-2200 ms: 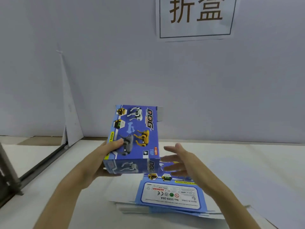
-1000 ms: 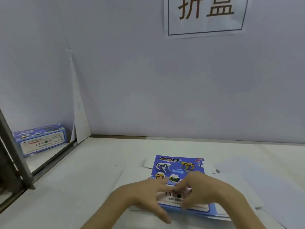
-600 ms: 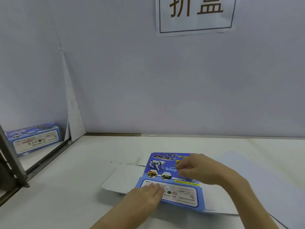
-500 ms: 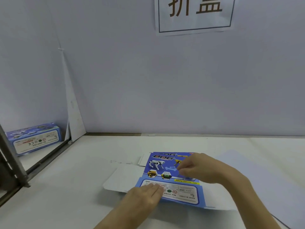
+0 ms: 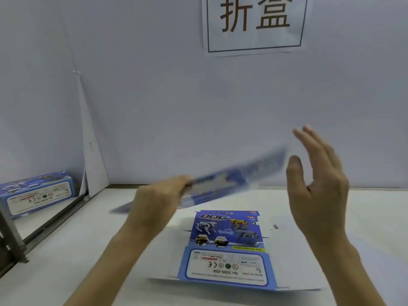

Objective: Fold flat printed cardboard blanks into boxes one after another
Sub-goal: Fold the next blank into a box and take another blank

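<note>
Stretching across the lower half of the frame, a white table [image 5: 88,250] meets a pale wall [image 5: 176,107] that carries 1 paper sign [image 5: 256,23] with 2 brown characters at the top. 1 metal rail [image 5: 55,219] edges the table at lower left; beyond it, at the left edge, sits 1 folded blue box [image 5: 37,193]. 2 bare hands are raised at mid-frame. The left hand [image 5: 156,199] pinches 1 blurred cardboard blank [image 5: 231,180] held above the table. The right hand [image 5: 318,186] is released, fingers straight, just beside that blank's upper end. 1 other flat blank [image 5: 227,246] lies printed side up at lower centre, white card showing beneath it.
</note>
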The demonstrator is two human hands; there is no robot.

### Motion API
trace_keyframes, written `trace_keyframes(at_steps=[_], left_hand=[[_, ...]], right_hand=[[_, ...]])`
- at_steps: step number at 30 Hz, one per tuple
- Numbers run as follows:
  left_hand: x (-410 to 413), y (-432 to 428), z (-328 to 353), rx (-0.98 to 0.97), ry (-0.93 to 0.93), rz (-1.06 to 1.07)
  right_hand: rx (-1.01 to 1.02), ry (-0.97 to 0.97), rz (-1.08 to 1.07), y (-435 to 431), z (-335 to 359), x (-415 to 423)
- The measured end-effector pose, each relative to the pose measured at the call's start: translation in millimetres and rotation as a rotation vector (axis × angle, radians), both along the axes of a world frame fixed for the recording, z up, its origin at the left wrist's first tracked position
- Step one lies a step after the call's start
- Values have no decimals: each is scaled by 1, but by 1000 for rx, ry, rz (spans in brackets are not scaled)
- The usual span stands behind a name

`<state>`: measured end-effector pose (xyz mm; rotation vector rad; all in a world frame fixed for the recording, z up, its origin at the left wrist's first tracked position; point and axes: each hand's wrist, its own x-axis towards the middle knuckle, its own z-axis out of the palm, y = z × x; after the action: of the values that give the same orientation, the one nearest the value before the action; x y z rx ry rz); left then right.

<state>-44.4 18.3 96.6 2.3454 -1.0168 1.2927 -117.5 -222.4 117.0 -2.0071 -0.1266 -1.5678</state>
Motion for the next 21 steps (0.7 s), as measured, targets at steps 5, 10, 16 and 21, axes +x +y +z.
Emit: trace_keyframes(at_steps=[5, 10, 16, 21], left_hand=[[-4, -21, 16, -885, 513, -346], [-13, -36, 9, -1050, 648, -566], [-7, -38, 2, -1090, 813, -617], [-12, -49, -4, -1056, 913, -698]], right_hand=[[346, 432, 291, 17, -12, 10], [521, 421, 600, 15, -16, 17], [549, 479, 638, 11, -14, 15], [565, 646, 774, 25, -17, 11]])
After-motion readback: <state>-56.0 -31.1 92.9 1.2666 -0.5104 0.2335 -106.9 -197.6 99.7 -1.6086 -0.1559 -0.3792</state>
